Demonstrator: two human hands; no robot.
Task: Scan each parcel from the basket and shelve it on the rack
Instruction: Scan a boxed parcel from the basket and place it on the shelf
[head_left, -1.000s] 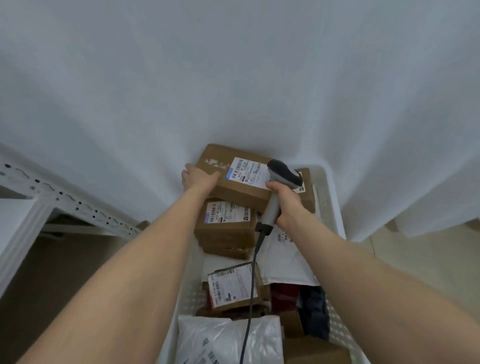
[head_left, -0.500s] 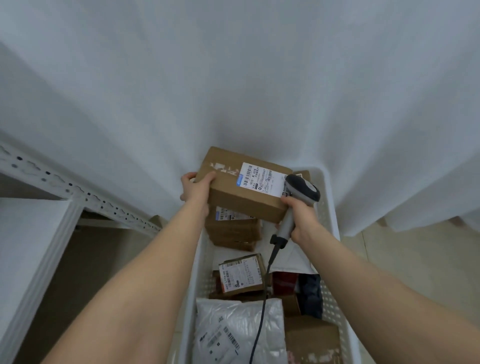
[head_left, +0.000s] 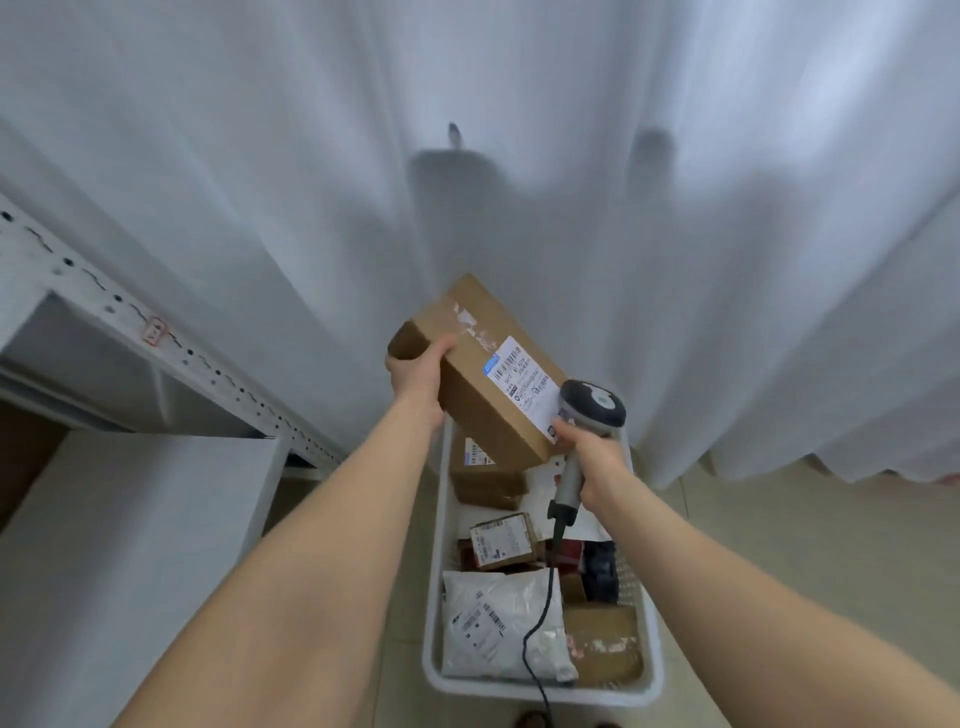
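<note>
Brown cardboard parcel (head_left: 480, 410): we have lifted it clear, tilted above white plastic basket (head_left: 435, 571); left hand (head_left: 415, 375) grip curled round its end, right hand (head_left: 595, 460) grip wrapped round grey scanner (head_left: 592, 408) at its label (head_left: 519, 387); scan looks due

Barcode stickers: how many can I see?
4: one on the big box gripped by the left hand, one on the lower box beneath it in the basket, one on the small box mid-basket, one on the white bag. More may be hidden.
</note>
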